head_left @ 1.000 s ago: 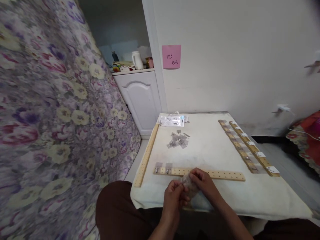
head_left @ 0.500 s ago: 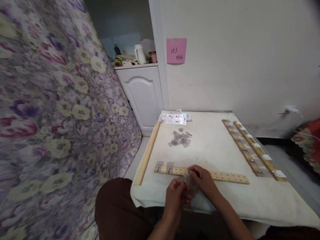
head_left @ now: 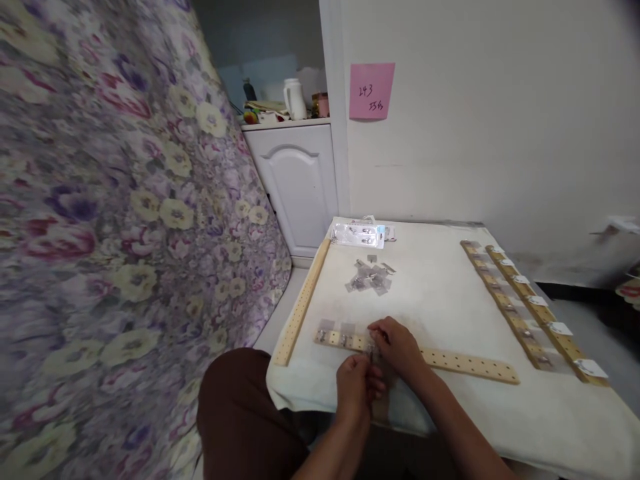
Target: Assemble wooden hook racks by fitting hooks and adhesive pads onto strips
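Observation:
My right hand [head_left: 400,347] reaches over a light wooden strip with holes [head_left: 470,365]. Its thumb and fingertips pinch a small clear plastic piece with metal on it [head_left: 371,348] at the strip's near edge. Just below it, the fingers of my left hand [head_left: 356,385] are closed close to the same piece; what they grip is too small to make out. Two clear plastic squares with small metal parts, one on the left [head_left: 325,330] and one beside it [head_left: 347,335], sit on the strip's left end. Farther back lies a pile of similar squares [head_left: 370,279].
Another holed strip [head_left: 303,307] runs along the table's left edge. At the right lie a strip with clear squares [head_left: 500,297] and one with white cards [head_left: 545,310]. A blister pack [head_left: 357,235] rests at the back. A flowered curtain [head_left: 165,280] hangs to the left.
The clear plastic piece has gone from between my hands, in front of the strip, to the strip's near edge. My right hand moved slightly forward. The view shifted a little.

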`<action>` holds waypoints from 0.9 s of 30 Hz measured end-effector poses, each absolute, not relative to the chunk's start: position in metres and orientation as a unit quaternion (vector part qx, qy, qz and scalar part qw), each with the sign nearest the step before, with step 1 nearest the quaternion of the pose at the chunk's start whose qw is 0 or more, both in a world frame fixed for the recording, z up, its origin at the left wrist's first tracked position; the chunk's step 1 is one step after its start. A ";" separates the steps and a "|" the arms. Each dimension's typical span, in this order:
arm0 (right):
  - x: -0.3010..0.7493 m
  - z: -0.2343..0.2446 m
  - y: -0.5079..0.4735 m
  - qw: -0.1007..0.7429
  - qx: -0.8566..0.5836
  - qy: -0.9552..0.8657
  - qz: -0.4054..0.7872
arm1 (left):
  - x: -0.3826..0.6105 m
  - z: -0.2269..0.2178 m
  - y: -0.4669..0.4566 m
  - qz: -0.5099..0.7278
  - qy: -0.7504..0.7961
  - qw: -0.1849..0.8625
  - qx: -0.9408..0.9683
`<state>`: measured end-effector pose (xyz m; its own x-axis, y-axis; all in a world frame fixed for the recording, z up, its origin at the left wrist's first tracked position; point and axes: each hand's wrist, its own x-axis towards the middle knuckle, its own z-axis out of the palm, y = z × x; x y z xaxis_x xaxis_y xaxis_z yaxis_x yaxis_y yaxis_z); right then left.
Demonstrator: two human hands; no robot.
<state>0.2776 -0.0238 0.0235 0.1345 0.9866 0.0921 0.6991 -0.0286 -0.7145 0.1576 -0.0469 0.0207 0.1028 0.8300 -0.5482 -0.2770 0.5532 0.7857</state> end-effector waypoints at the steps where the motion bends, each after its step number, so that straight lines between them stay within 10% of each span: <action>1: 0.277 0.022 -0.023 0.320 -0.681 -0.618 0.226 | 0.158 0.020 -0.046 0.399 0.543 0.694 0.253; 27: 0.279 0.014 -0.022 0.300 -0.691 -0.625 0.203 | 0.167 0.019 -0.040 0.394 0.579 0.668 0.252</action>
